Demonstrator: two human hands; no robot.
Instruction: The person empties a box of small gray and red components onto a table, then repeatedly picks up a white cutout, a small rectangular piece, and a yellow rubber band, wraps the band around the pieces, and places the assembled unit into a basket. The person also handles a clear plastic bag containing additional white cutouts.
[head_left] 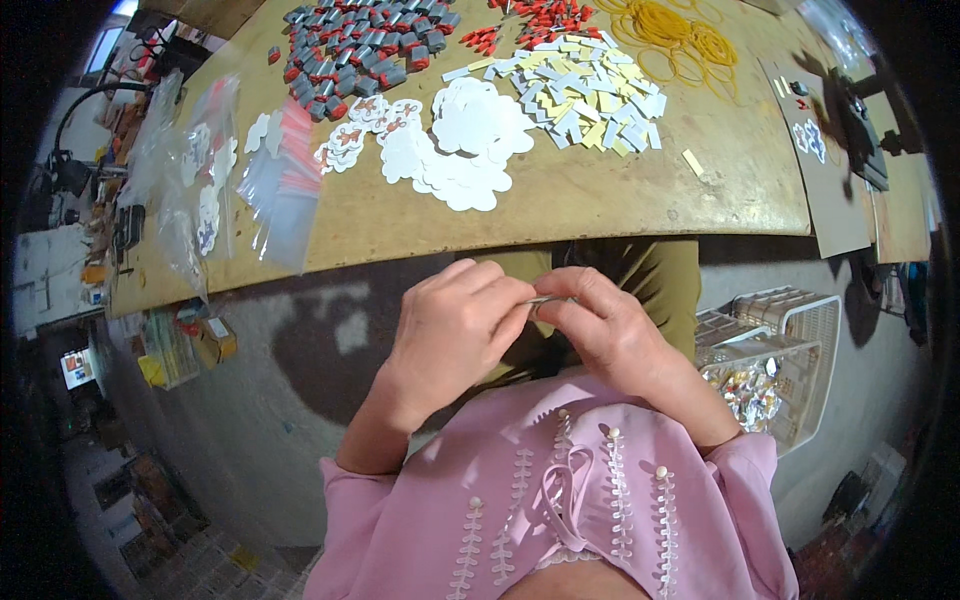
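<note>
My left hand and my right hand meet above my lap, just off the table's near edge. The fingers of both are pinched together on a small thin greyish piece, mostly hidden by the fingertips. On the table ahead lies a pile of white scalloped cutouts. Beside it, several cutouts show a brown printed figure. To the right spreads a heap of small yellow and pale-grey strips.
Grey-and-red small parts, red pieces and yellow rubber bands lie farther back. Clear zip bags are at the left. A white plastic basket with small packets stands on the floor at my right.
</note>
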